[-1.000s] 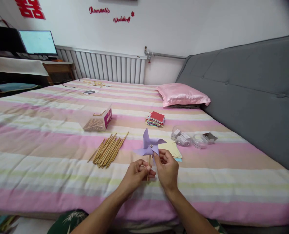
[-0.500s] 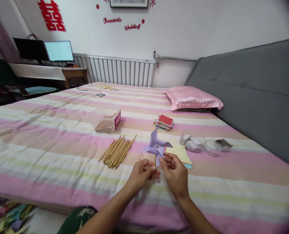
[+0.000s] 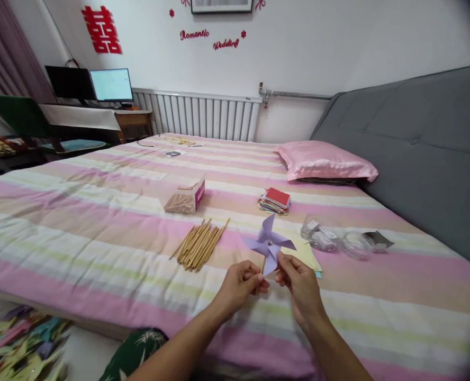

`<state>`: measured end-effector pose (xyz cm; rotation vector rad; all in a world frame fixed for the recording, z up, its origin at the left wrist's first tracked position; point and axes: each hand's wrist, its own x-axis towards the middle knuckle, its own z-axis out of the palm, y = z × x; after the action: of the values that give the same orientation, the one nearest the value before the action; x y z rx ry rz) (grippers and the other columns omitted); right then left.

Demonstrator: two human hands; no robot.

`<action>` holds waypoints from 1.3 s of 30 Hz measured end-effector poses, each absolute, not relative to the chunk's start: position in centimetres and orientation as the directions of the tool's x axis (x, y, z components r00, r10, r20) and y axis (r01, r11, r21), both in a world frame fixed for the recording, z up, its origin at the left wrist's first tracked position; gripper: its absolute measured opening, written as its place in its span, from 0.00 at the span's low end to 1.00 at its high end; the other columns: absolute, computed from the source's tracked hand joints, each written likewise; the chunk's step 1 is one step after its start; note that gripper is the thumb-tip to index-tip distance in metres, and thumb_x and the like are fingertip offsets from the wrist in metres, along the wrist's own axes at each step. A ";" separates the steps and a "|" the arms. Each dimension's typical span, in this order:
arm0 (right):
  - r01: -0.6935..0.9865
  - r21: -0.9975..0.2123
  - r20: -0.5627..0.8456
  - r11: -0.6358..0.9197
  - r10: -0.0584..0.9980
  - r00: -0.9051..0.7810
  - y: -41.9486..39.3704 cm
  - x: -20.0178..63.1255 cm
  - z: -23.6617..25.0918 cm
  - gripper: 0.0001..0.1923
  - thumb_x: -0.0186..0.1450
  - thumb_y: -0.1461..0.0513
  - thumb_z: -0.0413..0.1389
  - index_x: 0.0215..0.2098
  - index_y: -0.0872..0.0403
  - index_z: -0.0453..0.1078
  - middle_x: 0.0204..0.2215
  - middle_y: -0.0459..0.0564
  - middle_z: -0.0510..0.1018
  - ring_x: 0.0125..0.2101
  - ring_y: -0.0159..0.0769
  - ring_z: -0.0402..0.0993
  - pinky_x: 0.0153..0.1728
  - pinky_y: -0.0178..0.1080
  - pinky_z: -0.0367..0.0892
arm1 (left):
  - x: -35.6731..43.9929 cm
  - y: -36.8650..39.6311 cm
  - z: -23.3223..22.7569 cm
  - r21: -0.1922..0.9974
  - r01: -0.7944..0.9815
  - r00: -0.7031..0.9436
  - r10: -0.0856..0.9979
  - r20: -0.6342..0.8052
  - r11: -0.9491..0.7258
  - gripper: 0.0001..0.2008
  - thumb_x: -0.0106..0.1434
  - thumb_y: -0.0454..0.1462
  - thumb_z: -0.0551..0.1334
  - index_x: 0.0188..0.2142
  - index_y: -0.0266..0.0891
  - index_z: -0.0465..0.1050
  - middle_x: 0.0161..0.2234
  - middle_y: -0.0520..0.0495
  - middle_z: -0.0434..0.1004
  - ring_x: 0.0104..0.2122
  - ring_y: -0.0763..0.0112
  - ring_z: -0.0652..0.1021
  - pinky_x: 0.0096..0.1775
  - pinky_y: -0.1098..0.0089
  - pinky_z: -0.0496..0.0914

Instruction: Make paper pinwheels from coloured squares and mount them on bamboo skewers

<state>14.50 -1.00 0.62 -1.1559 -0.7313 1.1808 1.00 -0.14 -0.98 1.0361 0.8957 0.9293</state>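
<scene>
A purple paper pinwheel [image 3: 269, 245] on a thin stick is upright above the bed, with a small pin at its centre. My left hand [image 3: 245, 283] is closed round the stick just below the blades. My right hand [image 3: 296, 278] pinches the edge of the lower right blade between thumb and fingers. Behind my right hand lies a small stack of pale yellow paper sheets [image 3: 304, 255], partly hidden. A bundle of thin wooden sticks [image 3: 200, 246] rests on the bedspread to the left of my hands.
Beyond the sticks stands a clear box of sticks [image 3: 181, 202]. A pile of coloured paper squares [image 3: 275, 200] lies farther back. On the right are clear plastic containers [image 3: 320, 235] and a round clear case [image 3: 357, 245]. Many finished-looking paper pieces [image 3: 24, 344] cover the floor at lower left.
The pinwheel has turned slightly, and its blades sit at a different angle. My right fingers have shifted to another spot on the blade. The whole view has swung a little left.
</scene>
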 end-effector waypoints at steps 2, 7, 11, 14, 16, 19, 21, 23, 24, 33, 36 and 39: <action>-0.334 -0.942 -0.134 -0.046 0.960 0.245 -1.1 14.4 0.7 0.18 0.48 0.51 0.66 0.23 0.57 0.70 0.16 0.42 0.71 0.15 0.22 0.61 0.18 0.27 0.54 | 1.1 -0.2 -1.2 0.952 -0.209 0.345 0.928 -0.142 0.224 0.20 0.46 0.48 0.68 0.27 0.36 0.65 0.22 0.45 0.77 0.23 0.69 0.77 0.28 0.72 0.66; -0.356 -0.931 -0.148 -0.082 0.976 0.162 -1.3 14.0 0.6 0.18 0.50 0.51 0.65 0.22 0.58 0.70 0.19 0.45 0.74 0.15 0.22 0.63 0.18 0.28 0.55 | 1.1 -0.2 -1.2 0.944 -0.241 0.400 0.910 -0.114 0.224 0.18 0.48 0.45 0.68 0.30 0.34 0.68 0.26 0.45 0.77 0.26 0.68 0.77 0.31 0.70 0.67; -0.296 -0.950 -0.132 -0.101 0.987 0.088 -1.3 13.9 0.7 0.21 0.51 0.48 0.62 0.23 0.59 0.71 0.19 0.46 0.74 0.16 0.24 0.64 0.18 0.29 0.55 | 0.7 0.2 -0.6 0.945 -0.249 0.398 0.912 -0.099 0.212 0.16 0.51 0.44 0.67 0.32 0.33 0.69 0.27 0.45 0.77 0.27 0.68 0.77 0.33 0.69 0.68; -0.225 -0.972 -0.096 -0.069 0.989 0.111 -1.3 14.1 0.8 0.20 0.51 0.49 0.62 0.20 0.58 0.68 0.17 0.45 0.72 0.15 0.25 0.62 0.17 0.30 0.55 | 0.1 0.6 0.1 0.942 -0.250 0.343 0.930 -0.131 0.224 0.17 0.50 0.44 0.68 0.32 0.33 0.70 0.27 0.44 0.78 0.28 0.68 0.77 0.34 0.68 0.69; -0.187 -0.982 -0.035 0.012 0.968 0.249 -1.2 14.5 0.9 0.21 0.52 0.50 0.62 0.17 0.57 0.65 0.14 0.43 0.68 0.14 0.24 0.59 0.17 0.30 0.54 | -0.2 0.9 0.5 0.942 -0.228 0.287 0.942 -0.175 0.245 0.18 0.48 0.45 0.69 0.32 0.33 0.70 0.27 0.44 0.78 0.28 0.68 0.78 0.34 0.69 0.69; -0.126 -0.980 0.079 0.155 0.880 0.469 -0.9 15.5 1.1 0.16 0.53 0.52 0.62 0.21 0.56 0.67 0.17 0.44 0.70 0.18 0.26 0.62 0.19 0.30 0.57 | -0.4 1.1 0.6 0.945 -0.201 0.262 0.944 -0.200 0.257 0.19 0.46 0.45 0.70 0.31 0.33 0.71 0.26 0.45 0.78 0.27 0.69 0.77 0.32 0.70 0.69; -0.062 -0.974 0.157 0.219 0.844 0.513 -0.6 16.2 1.2 0.14 0.53 0.54 0.62 0.31 0.56 0.71 0.26 0.48 0.74 0.25 0.30 0.67 0.23 0.31 0.61 | -0.2 1.0 0.4 0.947 -0.186 0.282 0.938 -0.203 0.261 0.19 0.46 0.45 0.70 0.30 0.33 0.71 0.26 0.45 0.78 0.26 0.70 0.77 0.33 0.70 0.69; 0.002 -0.969 0.218 0.248 0.848 0.484 -0.4 16.7 1.3 0.18 0.53 0.55 0.62 0.39 0.55 0.71 0.34 0.51 0.76 0.30 0.33 0.70 0.26 0.33 0.64 | 0.2 0.9 0.1 0.948 -0.168 0.308 0.928 -0.208 0.269 0.19 0.46 0.45 0.70 0.30 0.33 0.71 0.25 0.46 0.78 0.26 0.69 0.77 0.33 0.69 0.69; 0.033 -0.967 0.241 0.254 0.855 0.459 -0.3 16.8 1.2 0.19 0.53 0.56 0.62 0.41 0.56 0.71 0.35 0.52 0.76 0.31 0.34 0.71 0.27 0.34 0.65 | 0.4 0.8 0.0 0.949 -0.162 0.317 0.925 -0.211 0.272 0.19 0.47 0.45 0.69 0.30 0.33 0.71 0.25 0.46 0.78 0.26 0.69 0.77 0.33 0.69 0.69; 0.169 -0.963 0.265 0.210 0.851 0.454 -0.3 16.3 0.6 0.13 0.54 0.55 0.61 0.28 0.57 0.72 0.22 0.49 0.76 0.23 0.34 0.70 0.27 0.36 0.64 | 0.9 0.1 0.2 0.956 -0.150 0.336 0.922 -0.192 0.253 0.16 0.49 0.44 0.69 0.29 0.33 0.71 0.25 0.43 0.79 0.26 0.69 0.78 0.30 0.72 0.66; 0.175 -0.957 0.283 0.232 0.878 0.386 -0.5 16.4 1.1 0.12 0.55 0.56 0.59 0.32 0.56 0.72 0.28 0.51 0.77 0.29 0.37 0.72 0.30 0.37 0.65 | 0.9 0.2 0.1 0.957 -0.149 0.339 0.922 -0.187 0.249 0.16 0.49 0.44 0.68 0.29 0.34 0.71 0.26 0.43 0.79 0.27 0.68 0.78 0.31 0.71 0.67; 0.095 -0.949 0.317 0.302 0.910 0.266 -0.7 16.9 1.9 0.17 0.57 0.57 0.57 0.43 0.55 0.70 0.38 0.53 0.77 0.40 0.41 0.72 0.38 0.39 0.65 | 0.9 0.4 -0.3 0.970 -0.127 0.342 0.927 -0.151 0.205 0.16 0.49 0.45 0.68 0.29 0.34 0.71 0.24 0.45 0.78 0.24 0.70 0.76 0.30 0.71 0.67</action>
<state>16.92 -0.68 1.91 -1.1302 -1.1714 0.7485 0.95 0.39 -0.34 1.1027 0.9296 0.9062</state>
